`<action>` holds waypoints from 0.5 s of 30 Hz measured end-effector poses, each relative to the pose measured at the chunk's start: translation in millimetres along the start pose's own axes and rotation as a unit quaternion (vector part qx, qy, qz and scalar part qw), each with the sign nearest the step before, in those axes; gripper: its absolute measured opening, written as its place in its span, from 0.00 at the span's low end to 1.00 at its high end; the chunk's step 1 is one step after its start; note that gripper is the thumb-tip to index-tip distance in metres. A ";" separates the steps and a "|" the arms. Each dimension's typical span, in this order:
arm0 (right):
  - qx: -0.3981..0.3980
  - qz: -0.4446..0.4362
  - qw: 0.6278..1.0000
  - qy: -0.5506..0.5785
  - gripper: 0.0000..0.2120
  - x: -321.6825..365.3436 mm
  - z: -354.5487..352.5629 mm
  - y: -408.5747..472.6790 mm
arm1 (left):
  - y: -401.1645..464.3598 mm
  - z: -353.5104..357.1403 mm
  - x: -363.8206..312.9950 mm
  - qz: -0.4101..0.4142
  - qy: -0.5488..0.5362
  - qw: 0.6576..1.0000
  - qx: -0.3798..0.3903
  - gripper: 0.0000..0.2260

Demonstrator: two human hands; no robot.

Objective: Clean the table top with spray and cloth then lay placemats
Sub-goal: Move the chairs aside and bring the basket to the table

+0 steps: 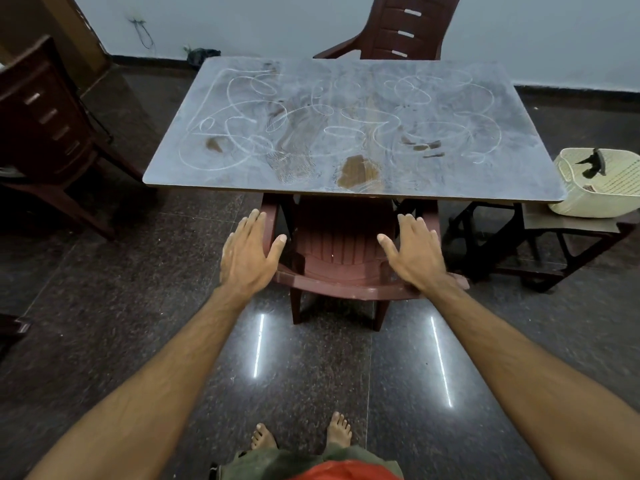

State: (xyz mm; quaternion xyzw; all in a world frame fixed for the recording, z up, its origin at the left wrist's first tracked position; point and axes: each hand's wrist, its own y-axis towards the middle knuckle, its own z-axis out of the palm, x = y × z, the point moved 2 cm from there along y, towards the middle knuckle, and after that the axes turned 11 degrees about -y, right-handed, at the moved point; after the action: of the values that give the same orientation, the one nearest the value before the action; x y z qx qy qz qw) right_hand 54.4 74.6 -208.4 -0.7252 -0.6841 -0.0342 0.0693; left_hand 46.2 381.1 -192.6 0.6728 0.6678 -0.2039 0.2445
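Two bare hands reach out over the back of a maroon plastic armchair (341, 252) that is tucked under the near edge of the table (349, 98). The left hand (247, 252) has its fingers spread flat and thumb splayed wide, gripping nothing, just over the chair's left armrest; whether it touches the plastic is hard to tell. The right hand (415, 252) mirrors it, palm down, fingers loose and extended, empty too, above the right armrest and back rail. And there is the table top, straight ahead, coated in a pale dusty film with looping white scribbles all across it and brown patches where the wood shows through, the largest near the front edge. A second maroon chair (398, 27) stands at the far side against the wall, and a third, darker chair (48, 126) sits off to the left. To the right, a cream woven basket (599, 192) rests on a low stool (568, 237), just beside the table's corner. Bare feet (301, 433) are planted on the glossy dark stone floor (121, 306), which reflects two ceiling lights.
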 end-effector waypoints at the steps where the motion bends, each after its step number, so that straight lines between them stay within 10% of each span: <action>1: -0.005 -0.013 1.000 0.004 0.33 12.2 -1.9 3.9 | 1.2 -7.1 1.9 0.007 0.009 1.000 -0.007 0.30; 15: -0.093 -0.166 0.982 -0.015 0.40 215.9 -39.9 62.5 | 33.9 -140.3 93.0 0.038 0.090 0.989 -0.112 0.36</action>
State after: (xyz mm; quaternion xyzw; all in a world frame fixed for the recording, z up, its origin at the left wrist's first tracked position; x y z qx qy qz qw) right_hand 131.7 278.6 -141.1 -0.6052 -0.7898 -0.0981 -0.0153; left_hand 75.1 540.2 -134.6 0.6818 0.6796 -0.0573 0.2647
